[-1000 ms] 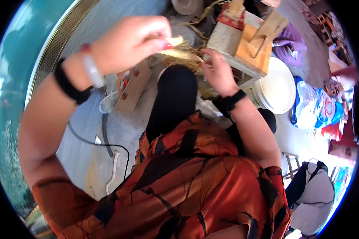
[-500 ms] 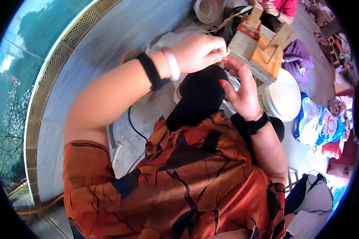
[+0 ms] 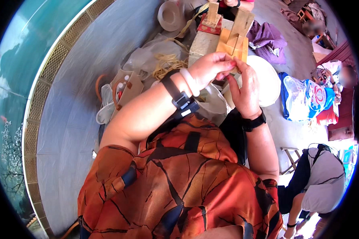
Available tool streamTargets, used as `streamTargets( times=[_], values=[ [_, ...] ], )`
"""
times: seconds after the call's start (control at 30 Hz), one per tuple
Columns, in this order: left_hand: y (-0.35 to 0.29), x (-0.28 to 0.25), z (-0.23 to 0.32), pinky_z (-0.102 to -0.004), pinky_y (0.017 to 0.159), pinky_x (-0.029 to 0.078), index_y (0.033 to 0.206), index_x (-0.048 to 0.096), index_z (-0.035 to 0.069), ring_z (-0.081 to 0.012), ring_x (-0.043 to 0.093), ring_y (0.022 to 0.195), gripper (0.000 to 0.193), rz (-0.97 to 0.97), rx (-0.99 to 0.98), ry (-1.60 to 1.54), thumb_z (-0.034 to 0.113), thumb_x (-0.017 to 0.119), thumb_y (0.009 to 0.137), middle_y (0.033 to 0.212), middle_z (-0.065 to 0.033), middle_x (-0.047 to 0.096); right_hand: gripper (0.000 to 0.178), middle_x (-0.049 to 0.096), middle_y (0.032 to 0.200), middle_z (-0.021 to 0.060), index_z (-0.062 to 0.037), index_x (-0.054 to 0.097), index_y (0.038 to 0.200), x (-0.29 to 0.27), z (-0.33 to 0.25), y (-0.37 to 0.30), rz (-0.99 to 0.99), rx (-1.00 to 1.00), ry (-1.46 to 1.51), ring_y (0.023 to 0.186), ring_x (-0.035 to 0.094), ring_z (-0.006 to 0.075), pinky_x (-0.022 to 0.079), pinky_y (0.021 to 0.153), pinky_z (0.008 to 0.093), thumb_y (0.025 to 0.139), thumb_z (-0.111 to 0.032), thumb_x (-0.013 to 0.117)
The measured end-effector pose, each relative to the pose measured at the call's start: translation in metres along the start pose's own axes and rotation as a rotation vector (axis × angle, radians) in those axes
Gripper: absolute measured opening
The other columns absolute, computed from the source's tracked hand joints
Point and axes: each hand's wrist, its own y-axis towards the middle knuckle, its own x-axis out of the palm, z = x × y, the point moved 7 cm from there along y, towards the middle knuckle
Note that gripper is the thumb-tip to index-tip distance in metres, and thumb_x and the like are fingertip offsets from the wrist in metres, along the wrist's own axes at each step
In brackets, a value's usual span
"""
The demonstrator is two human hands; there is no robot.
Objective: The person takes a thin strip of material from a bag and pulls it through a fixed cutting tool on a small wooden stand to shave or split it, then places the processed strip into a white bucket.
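My left hand (image 3: 213, 71) is closed in a pinch, its fingertips pressed together. Whatever is between them is too small to make out. My right hand (image 3: 245, 91) meets it at the fingertips, its index finger by the left fingers and its thumb held apart. Both hands are just in front of a wooden stand (image 3: 241, 28), which has an upright board on a flat wooden base. That stand sits on a pale block-like bench (image 3: 199, 47). To the left of the bench lies a tangle of yellow strips (image 3: 168, 67).
A white round bucket (image 3: 267, 81) stands to the right of my hands, with purple cloth (image 3: 267, 42) beyond it. A cardboard box (image 3: 131, 88) and clear plastic (image 3: 143, 55) lie left. A person (image 3: 243, 4) sits past the bench; another person (image 3: 323, 179) bends at lower right.
The view has shifted, so the stand and bucket appear farther left. My hands stay together at the fingertips. The pale strip seen earlier at the left fingertips can no longer be made out.
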Motion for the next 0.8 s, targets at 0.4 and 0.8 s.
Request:
streamTargets(
  times=[0.4, 0.8],
  values=[
    [-0.017, -0.025, -0.058, -0.0192, 0.047, 0.032, 0.086, 0.051, 0.007, -0.0049, 0.04, 0.052, 0.021, -0.132, -0.305, 0.147, 0.025, 0.056, 0.095, 0.066, 0.0029, 0.046, 0.022, 0.061, 0.078, 0.0087, -0.0044, 0.062, 0.093, 0.006, 0.036, -0.015, -0.148, -0.095, -0.037, 0.072, 0.059, 0.0281, 0.047, 0.065, 0.0383, 0.071, 0.001, 0.062],
    [0.023, -0.029, -0.015, -0.034, 0.082, 0.048, 0.118, 0.055, -0.001, -0.018, 0.059, 0.097, 0.032, -0.065, 0.351, 0.967, 0.002, 0.05, 0.087, 0.105, -0.0059, 0.061, 0.029, 0.061, 0.076, 0.0098, -0.0048, 0.055, 0.104, 0.048, 0.052, -0.018, -0.251, 0.073, 0.363, 0.07, 0.062, 0.0296, 0.049, 0.063, 0.0394, 0.076, -0.001, 0.058]
  ],
)
